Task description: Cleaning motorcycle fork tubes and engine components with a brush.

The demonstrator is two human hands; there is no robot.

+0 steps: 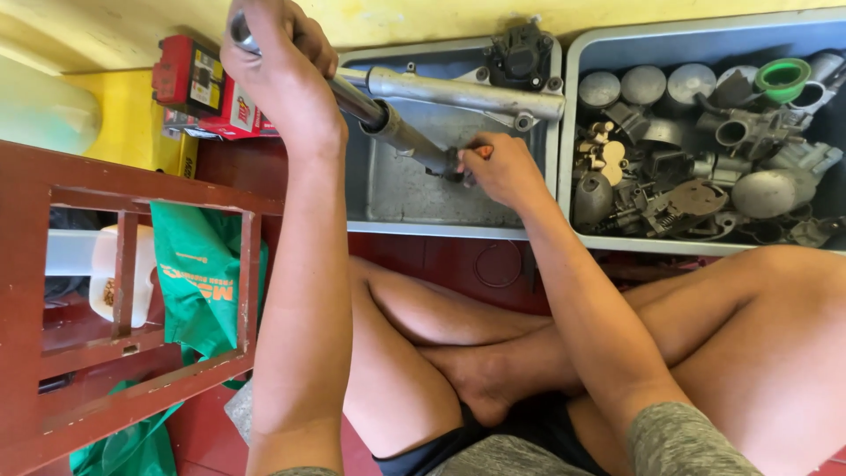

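Note:
My left hand (pixel 278 75) grips the upper end of a metal fork tube (pixel 397 130) that slants down into a grey tray (pixel 388 198). My right hand (pixel 502 167) is closed on a small orange-handled tool (pixel 480 152) at the tube's lower end, inside the tray. A second silver fork leg (pixel 458 91) lies across the tray's top, with a black caliper-like part (pixel 522 53) at its far end. I sit cross-legged on the red floor, legs under my arms.
A second grey tray (pixel 573 132) at right holds several metal engine parts and a green ring (pixel 782 78). A dark red wooden frame (pixel 132 308) stands at left with green cloth (pixel 198 282) behind it. Red boxes (pixel 203 88) lie at the upper left.

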